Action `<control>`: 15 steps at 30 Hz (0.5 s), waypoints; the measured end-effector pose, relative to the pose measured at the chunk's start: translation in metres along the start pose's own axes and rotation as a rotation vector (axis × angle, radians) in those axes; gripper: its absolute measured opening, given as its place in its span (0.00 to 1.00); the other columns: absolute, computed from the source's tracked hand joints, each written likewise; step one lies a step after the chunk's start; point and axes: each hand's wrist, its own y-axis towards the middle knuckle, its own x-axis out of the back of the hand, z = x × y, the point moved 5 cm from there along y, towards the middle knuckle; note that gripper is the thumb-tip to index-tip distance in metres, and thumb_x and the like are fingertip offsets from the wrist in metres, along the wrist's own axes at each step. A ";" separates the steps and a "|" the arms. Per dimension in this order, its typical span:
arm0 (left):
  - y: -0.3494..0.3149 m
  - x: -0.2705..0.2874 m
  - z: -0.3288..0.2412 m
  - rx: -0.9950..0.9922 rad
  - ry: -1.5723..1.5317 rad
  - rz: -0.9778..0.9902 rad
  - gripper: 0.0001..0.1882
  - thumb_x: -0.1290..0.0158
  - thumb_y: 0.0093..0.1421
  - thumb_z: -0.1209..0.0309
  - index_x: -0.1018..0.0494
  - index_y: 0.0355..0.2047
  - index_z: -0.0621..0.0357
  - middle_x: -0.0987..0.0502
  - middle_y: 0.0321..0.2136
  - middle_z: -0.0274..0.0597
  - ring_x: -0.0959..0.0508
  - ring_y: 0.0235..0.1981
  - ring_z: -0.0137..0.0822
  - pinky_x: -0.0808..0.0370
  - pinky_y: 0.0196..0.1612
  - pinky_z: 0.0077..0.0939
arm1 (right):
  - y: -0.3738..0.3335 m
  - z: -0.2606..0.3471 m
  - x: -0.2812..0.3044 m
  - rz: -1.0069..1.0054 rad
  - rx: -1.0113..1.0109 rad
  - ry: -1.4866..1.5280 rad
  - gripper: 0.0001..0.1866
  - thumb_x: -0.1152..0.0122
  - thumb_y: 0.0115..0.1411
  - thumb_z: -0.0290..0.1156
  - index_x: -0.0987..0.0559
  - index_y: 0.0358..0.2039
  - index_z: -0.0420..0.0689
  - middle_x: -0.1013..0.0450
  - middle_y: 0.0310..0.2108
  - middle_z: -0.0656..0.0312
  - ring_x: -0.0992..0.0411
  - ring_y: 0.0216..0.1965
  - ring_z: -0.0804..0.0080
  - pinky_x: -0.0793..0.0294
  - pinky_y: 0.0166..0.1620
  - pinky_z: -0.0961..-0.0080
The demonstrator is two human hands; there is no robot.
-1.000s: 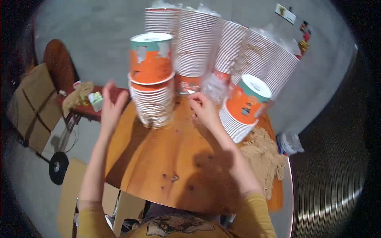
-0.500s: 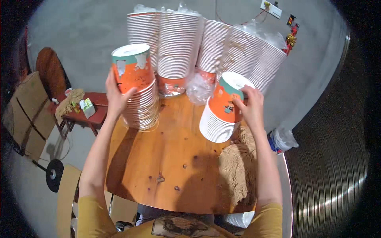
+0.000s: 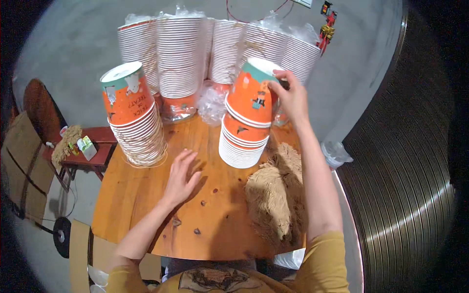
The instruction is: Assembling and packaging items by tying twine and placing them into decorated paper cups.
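My right hand (image 3: 293, 100) grips the base of an upside-down orange paper bucket (image 3: 246, 97) with a green band and white bottom. That bucket is raised partway off a stack of nested paper buckets (image 3: 243, 152), whose uppermost one shows orange below it. My left hand (image 3: 181, 178) hovers over or rests on the middle of the table with fingers apart, holding nothing. To its left stands another inverted stack of orange paper buckets (image 3: 128, 100), with thin tan strings (image 3: 149, 154) looped round its lower part.
Tall plastic-wrapped bucket stacks (image 3: 181, 58) line the back of the wooden table (image 3: 205, 234). Crumpled clear plastic (image 3: 211, 105) lies before them. A bundle of tan strings (image 3: 268, 195) lies at the right. A red bench (image 3: 100, 139) stands left, a ribbed metallic surface (image 3: 400, 185) right.
My left hand has left the left stack and moved toward the table's middle. My right hand has raised the top bucket partly off the right stack. The view has shifted.
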 end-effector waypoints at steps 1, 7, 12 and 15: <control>0.005 -0.004 -0.006 0.018 -0.040 0.006 0.27 0.47 0.55 0.71 0.39 0.57 0.57 0.39 0.56 0.49 0.42 0.61 0.48 0.43 0.61 0.40 | 0.003 0.007 0.008 -0.036 0.029 0.064 0.12 0.37 0.53 0.29 0.25 0.36 0.38 0.23 0.39 0.54 0.24 0.38 0.63 0.27 0.42 0.72; 0.043 -0.028 -0.027 0.043 -0.203 0.027 0.25 0.49 0.58 0.71 0.39 0.56 0.60 0.35 0.52 0.53 0.37 0.59 0.48 0.40 0.59 0.36 | 0.006 0.013 0.041 -0.024 0.086 0.124 0.11 0.38 0.54 0.28 0.25 0.37 0.41 0.22 0.36 0.59 0.25 0.36 0.74 0.27 0.40 0.77; 0.071 -0.037 -0.043 0.099 -0.403 -0.022 0.24 0.51 0.60 0.69 0.39 0.56 0.61 0.34 0.53 0.48 0.33 0.55 0.41 0.37 0.57 0.32 | 0.000 0.025 0.043 -0.102 0.147 0.151 0.09 0.38 0.53 0.27 0.26 0.34 0.40 0.22 0.38 0.60 0.25 0.38 0.72 0.27 0.43 0.76; 0.084 -0.039 -0.044 0.163 -0.558 -0.046 0.24 0.51 0.62 0.68 0.39 0.56 0.62 0.33 0.52 0.45 0.31 0.53 0.36 0.36 0.55 0.28 | -0.002 0.030 0.062 -0.205 0.098 0.227 0.08 0.38 0.54 0.26 0.26 0.34 0.41 0.23 0.42 0.59 0.25 0.42 0.72 0.27 0.45 0.76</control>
